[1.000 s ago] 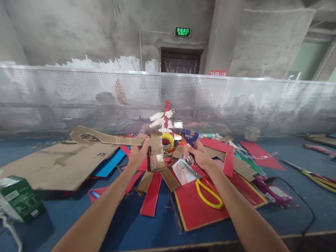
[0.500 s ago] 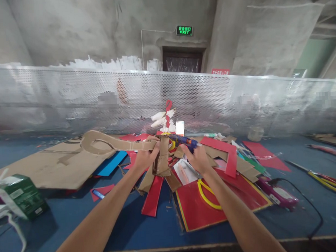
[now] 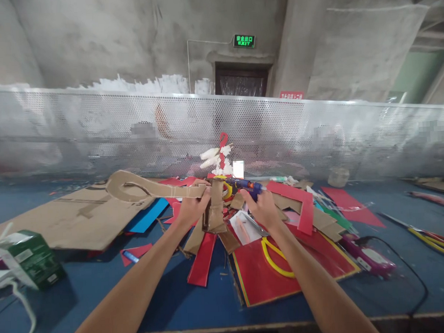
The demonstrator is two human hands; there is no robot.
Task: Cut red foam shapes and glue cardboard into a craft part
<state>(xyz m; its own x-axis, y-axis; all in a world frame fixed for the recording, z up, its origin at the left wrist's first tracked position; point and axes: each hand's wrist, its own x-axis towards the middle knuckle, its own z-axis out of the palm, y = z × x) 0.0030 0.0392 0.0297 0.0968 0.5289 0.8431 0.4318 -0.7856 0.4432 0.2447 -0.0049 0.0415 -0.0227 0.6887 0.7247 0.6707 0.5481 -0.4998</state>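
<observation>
My left hand (image 3: 190, 210) is closed round a cardboard model (image 3: 160, 190), a long curved strip joined to an upright folded piece (image 3: 214, 211), held above the blue table (image 3: 102, 284). My right hand (image 3: 262, 208) grips a blue glue gun (image 3: 248, 186) with its nozzle pointing left at the top of the upright piece. Yellow-handled scissors (image 3: 273, 257) lie on a red sheet (image 3: 285, 271) under my right forearm.
A large flat cardboard sheet (image 3: 62, 217) lies at the left, a green carton (image 3: 31, 260) at the near left. Red, blue and brown offcuts pile in the middle. A purple tool with a black cable (image 3: 366, 261) sits right. A perforated metal screen (image 3: 316, 133) backs the table.
My right hand lifted the blue glue gun from the pile and brought its nozzle to the cardboard model. My left hand turned the model slightly and holds it steady.
</observation>
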